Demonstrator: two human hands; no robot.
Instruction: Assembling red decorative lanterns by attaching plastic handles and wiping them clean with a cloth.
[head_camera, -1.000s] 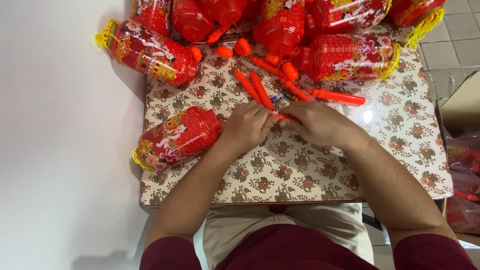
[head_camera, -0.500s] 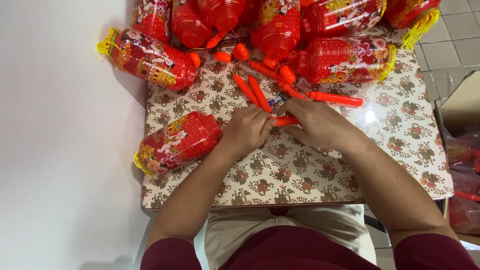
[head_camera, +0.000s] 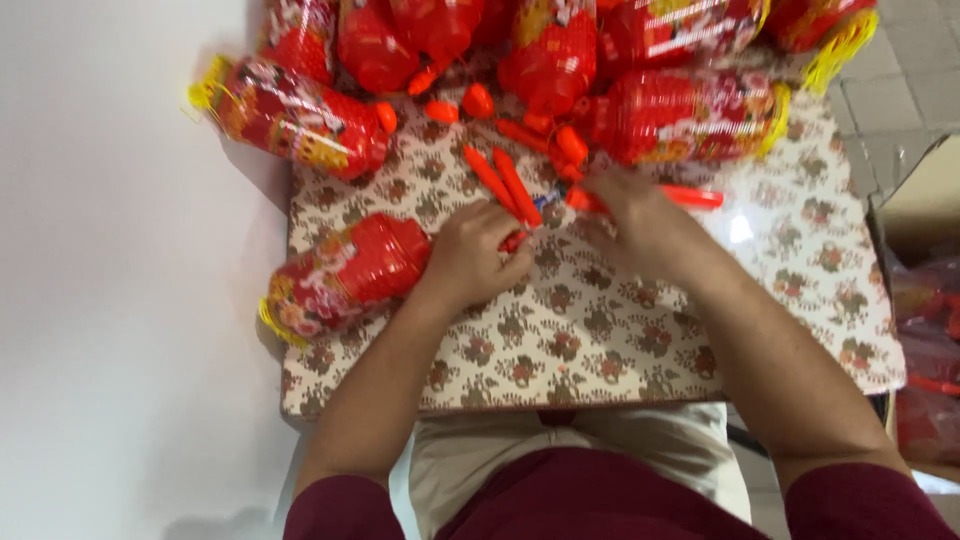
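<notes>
We worked at a small table (head_camera: 600, 360) with a floral cover, seated close to it. Several red lanterns (head_camera: 690, 115) with yellow tassels already lay heaped along its far edge, and one more red lantern (head_camera: 345, 275) lay on its side just beside our left hand (head_camera: 470, 260). Loose orange plastic sticks (head_camera: 505, 185) remained unused near the middle, so we judged the work partly done. Our left fingers were curled nearly closed around a small red piece (head_camera: 514, 240). Our right hand (head_camera: 635, 225), blurred, pinched an orange stick (head_camera: 690, 197) lying on the table.
</notes>
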